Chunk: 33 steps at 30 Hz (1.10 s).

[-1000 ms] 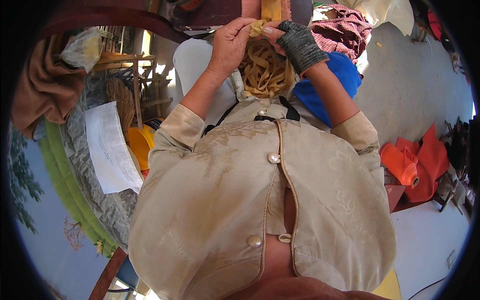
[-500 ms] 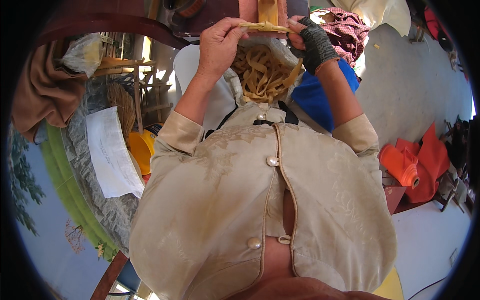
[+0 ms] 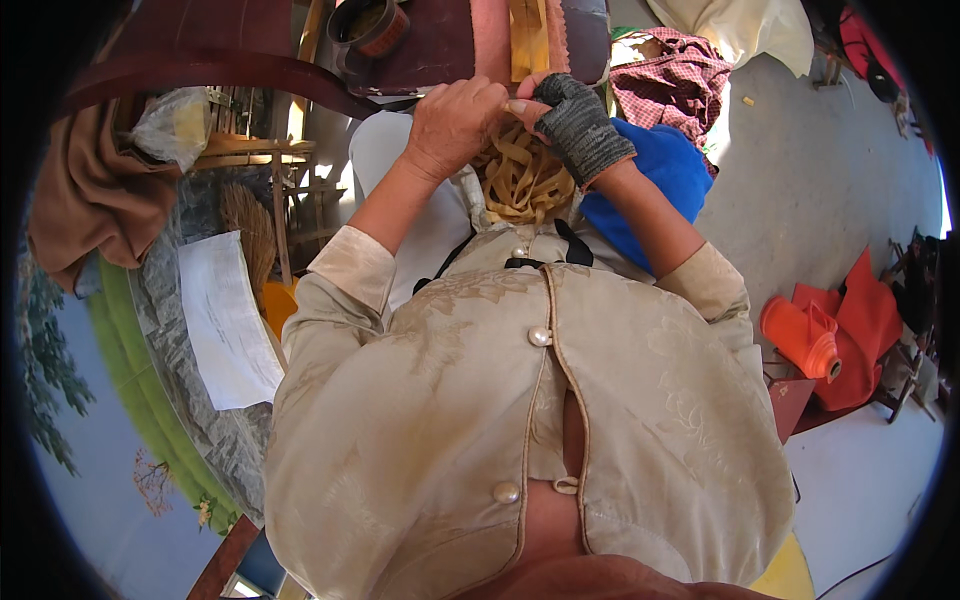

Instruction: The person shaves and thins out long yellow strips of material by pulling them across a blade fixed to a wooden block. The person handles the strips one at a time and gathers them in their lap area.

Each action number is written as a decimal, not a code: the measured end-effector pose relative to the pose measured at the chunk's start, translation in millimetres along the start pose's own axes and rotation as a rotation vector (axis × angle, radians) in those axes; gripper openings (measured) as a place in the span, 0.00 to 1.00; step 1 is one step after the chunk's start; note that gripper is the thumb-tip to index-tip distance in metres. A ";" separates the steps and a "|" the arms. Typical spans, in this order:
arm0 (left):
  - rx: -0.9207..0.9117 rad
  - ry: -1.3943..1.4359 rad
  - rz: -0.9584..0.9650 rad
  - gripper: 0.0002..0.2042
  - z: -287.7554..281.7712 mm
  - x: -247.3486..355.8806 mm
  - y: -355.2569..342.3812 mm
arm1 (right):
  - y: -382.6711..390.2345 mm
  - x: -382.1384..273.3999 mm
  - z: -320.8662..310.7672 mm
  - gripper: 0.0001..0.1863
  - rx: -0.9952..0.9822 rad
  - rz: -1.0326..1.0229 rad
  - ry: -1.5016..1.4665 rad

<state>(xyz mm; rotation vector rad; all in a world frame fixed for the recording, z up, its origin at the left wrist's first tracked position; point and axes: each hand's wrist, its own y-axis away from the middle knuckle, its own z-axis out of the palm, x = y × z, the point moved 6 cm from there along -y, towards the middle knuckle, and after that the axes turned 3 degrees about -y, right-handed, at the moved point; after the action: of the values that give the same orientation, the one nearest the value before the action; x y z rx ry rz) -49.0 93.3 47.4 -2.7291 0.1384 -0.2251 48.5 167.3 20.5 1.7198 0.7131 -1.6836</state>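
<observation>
My bare left hand [image 3: 458,122] is closed, its fingers curled inward with the back turned up. Close beside it is my right hand [image 3: 578,128] in a grey fingerless knitted glove, pinching with thumb and forefinger. Between the two hands is the pale straw strip, now almost wholly hidden by the fingers. Directly below them, a heap of flat, tan straw-like plait [image 3: 527,185] lies in loops in a pale bag between my legs; the hands cover its upper part.
Ahead stands a dark red table or bench top [image 3: 435,50] bearing a round tin [image 3: 378,30], a pink cloth strip [image 3: 490,40] and a yellow wooden piece [image 3: 527,40]. Blue cloth [image 3: 655,190] and checked cloth [image 3: 675,85] lie right. A wooden rack [image 3: 270,160] stands left.
Both hands have come down toward my body and closer together. The strip that was stretched between them with a knot showing is now mostly covered by the fingers.
</observation>
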 end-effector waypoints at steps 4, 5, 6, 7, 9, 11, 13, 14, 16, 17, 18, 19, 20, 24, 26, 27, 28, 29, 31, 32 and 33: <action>0.157 0.053 0.030 0.05 10.2 -22.6 -8.0 | 1.1 -17.3 7.1 0.11 0.069 -0.116 0.090; 0.196 0.075 0.025 0.06 13.5 -25.1 -11.0 | -3.2 -14.7 4.8 0.11 0.100 -0.103 0.119; 0.166 0.075 -0.011 0.05 20.7 -27.1 -13.5 | -4.5 -18.7 -0.5 0.12 0.156 -0.155 0.173; 0.084 0.426 -0.190 0.05 31.8 -40.3 -16.4 | -11.1 -14.8 -6.9 0.12 0.156 -0.142 0.202; -0.106 1.131 -0.550 0.05 59.0 -50.2 -14.2 | -24.0 -5.0 -24.7 0.13 0.160 -0.107 0.259; -0.142 1.559 -0.631 0.08 59.6 -43.6 -16.2 | -32.4 2.8 -42.5 0.12 0.120 -0.037 0.372; -0.186 1.764 -0.713 0.08 57.1 -36.6 -20.7 | -42.0 18.4 -58.3 0.13 0.145 -0.082 0.502; -0.188 1.716 -0.711 0.08 57.5 -40.0 -19.9 | -39.0 4.4 -57.4 0.16 0.153 -0.051 0.643; -0.193 1.619 -0.706 0.07 60.0 -49.2 -18.9 | -46.8 6.2 -59.0 0.18 0.165 -0.089 0.746; -0.163 1.524 -0.690 0.08 58.8 -51.3 -22.4 | -49.7 6.0 -60.3 0.19 0.175 -0.105 0.799; -0.134 1.428 -0.674 0.08 56.7 -52.0 -27.4 | -50.6 2.4 -59.5 0.20 0.177 -0.176 0.838; -0.104 1.333 -0.656 0.08 55.2 -53.5 -31.1 | -51.1 -2.0 -58.2 0.20 0.178 -0.247 0.876; -0.080 1.291 -0.658 0.08 55.2 -56.2 -32.6 | -51.8 -6.0 -55.7 0.20 0.177 -0.320 0.913; -0.030 1.053 -0.669 0.09 59.8 -68.1 -40.4 | -66.9 1.7 -68.6 0.19 0.320 -0.284 0.702; -0.020 0.887 -0.633 0.11 70.1 -75.6 -43.8 | -73.0 5.7 -68.2 0.19 0.333 -0.342 0.748; -0.007 0.798 -0.594 0.11 75.5 -78.5 -44.5 | -76.8 14.0 -60.8 0.18 0.237 -0.345 0.935; 0.005 0.709 -0.554 0.12 79.8 -81.6 -43.6 | -78.6 26.4 -53.5 0.17 0.138 -0.347 1.120; -0.046 0.604 -0.569 0.12 76.3 -78.0 -43.6 | -78.4 35.9 -47.5 0.17 0.038 -0.340 1.307; -0.147 0.393 -0.593 0.12 67.3 -68.3 -37.8 | -77.3 54.5 -65.0 0.16 0.165 -0.055 1.030; -0.170 0.453 -0.608 0.12 61.7 -62.2 -31.3 | -69.9 64.0 -73.3 0.17 0.236 -0.012 0.908; -0.194 0.512 -0.625 0.12 56.0 -55.8 -22.2 | -61.1 63.2 -76.8 0.17 0.302 0.030 0.784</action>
<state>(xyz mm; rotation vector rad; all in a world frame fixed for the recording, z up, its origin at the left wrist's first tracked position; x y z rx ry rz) -92.6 142.1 -2.3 -2.7553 -0.5894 -1.1303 56.3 262.4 -46.7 2.6298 0.7765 -1.0946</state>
